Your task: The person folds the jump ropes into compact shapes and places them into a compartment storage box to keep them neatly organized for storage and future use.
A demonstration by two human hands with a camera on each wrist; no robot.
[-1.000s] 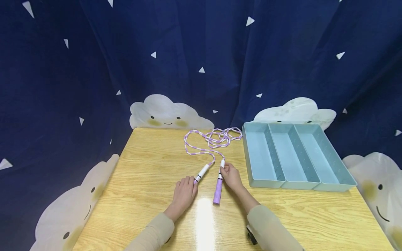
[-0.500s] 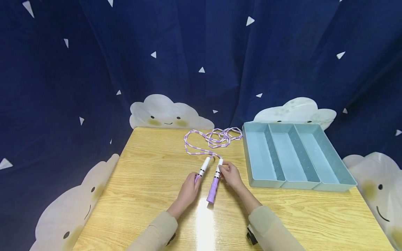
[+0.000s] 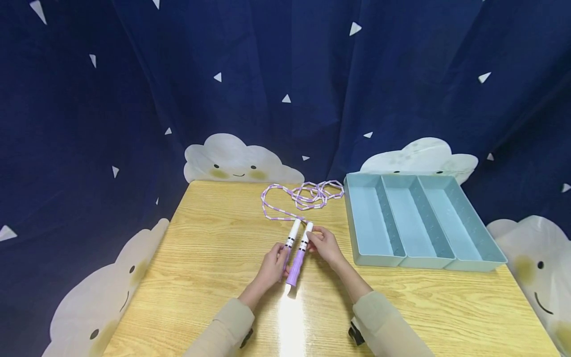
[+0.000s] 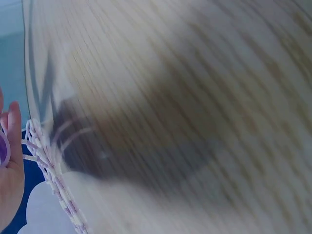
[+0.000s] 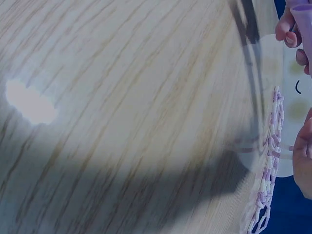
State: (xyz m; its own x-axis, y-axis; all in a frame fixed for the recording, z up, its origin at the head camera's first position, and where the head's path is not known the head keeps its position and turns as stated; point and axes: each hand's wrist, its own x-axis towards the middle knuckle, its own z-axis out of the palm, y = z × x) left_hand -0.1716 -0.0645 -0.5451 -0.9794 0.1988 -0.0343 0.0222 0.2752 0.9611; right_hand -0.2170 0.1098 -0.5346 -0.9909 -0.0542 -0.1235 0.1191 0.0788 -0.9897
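Observation:
A jump rope (image 3: 311,187) of white and purple beads lies on the wooden table, its cord looped at the back. Its two white-and-purple handles are side by side, tilted the same way. My left hand (image 3: 272,267) grips the left handle (image 3: 293,232) by its purple part, fingers reaching toward the other handle's lower end. With thumb and fingertips, my right hand (image 3: 324,245) pinches the white upper part of the right handle (image 3: 298,262). In the right wrist view, part of my right hand (image 5: 303,165) shows at the edge, near the beaded cord (image 5: 266,183).
To the right stands a pale blue tray (image 3: 379,261) with three long compartments, close to the looped cord. The wooden table (image 3: 214,238) ends at a dark blue curtain (image 3: 250,59) printed with clouds and white triangles.
My left hand has lifted its handle and moved it up alongside the other one. My right hand has shifted its handle leftward, so the two handles now sit close together and nearly parallel.

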